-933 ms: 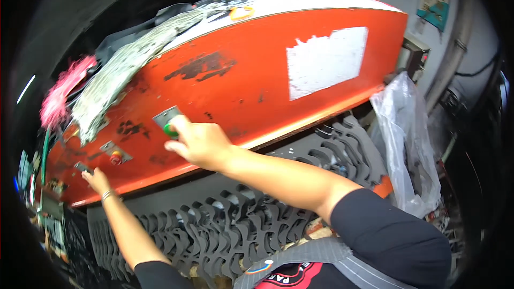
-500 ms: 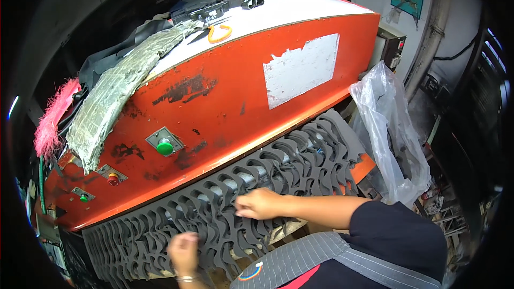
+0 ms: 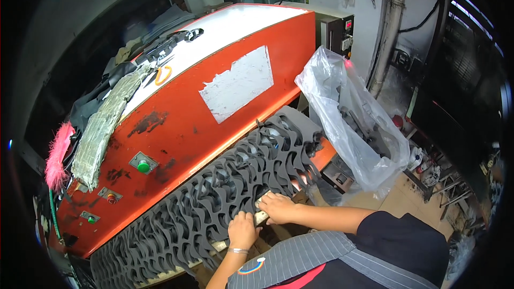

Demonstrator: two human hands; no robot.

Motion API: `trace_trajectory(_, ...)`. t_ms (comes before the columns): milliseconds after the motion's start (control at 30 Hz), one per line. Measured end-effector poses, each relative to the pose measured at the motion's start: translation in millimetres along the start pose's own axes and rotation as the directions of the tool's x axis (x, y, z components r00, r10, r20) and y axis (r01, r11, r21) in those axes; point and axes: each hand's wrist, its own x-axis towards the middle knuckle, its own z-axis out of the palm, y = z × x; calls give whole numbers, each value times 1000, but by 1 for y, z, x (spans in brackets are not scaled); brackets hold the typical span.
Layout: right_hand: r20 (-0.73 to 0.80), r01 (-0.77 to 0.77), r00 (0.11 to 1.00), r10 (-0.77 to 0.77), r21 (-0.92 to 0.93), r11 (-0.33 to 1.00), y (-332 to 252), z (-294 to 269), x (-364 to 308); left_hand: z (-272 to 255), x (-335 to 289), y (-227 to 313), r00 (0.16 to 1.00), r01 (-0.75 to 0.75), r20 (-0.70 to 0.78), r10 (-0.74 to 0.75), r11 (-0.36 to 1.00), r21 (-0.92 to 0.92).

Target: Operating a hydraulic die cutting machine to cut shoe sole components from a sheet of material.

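Note:
A dark grey foam sheet [image 3: 214, 192], cut into rows of curved, wavy strips, lies slantwise along the front of a red machine [image 3: 176, 123]. Both hands are at its near edge, close together. My left hand [image 3: 242, 231], with a bracelet at the wrist, has its fingers curled over the edge of the foam. Just to its right, my right hand [image 3: 276, 208] is bent round the same edge, beside a pale board [image 3: 261, 216] that shows beneath. The fingertips of both hands are partly hidden.
A clear plastic bag [image 3: 353, 123] with dark pieces in it stands to the right of the machine. Green buttons [image 3: 143, 166] and a red button [image 3: 111, 198] sit on the machine's front. A silvery sheet [image 3: 104, 134] and an orange-handled tool [image 3: 163, 75] lie on top.
The view has swung to the right. Both hands have moved from over the foam sheet to its near edge and come closer together. Wavy strips now stand up more unevenly.

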Motion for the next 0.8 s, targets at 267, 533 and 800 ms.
trace_trajectory(267, -166, -5, 986, -11, -93, 996, 4, 21, -11, 25, -7, 26, 981, 158, -129, -147, 984, 80)
trace_trajectory(533, -74, 11, 997, -19, -108, 994, 14, 20, -2, 34, -2, 36, 953, 285, -136, -271, 954, 96)
trace_trajectory(800, -79, 46, 996, -51, -59, 997, 20, 18, 3, 40, 6, 24, 959, 260, -135, -250, 964, 62)
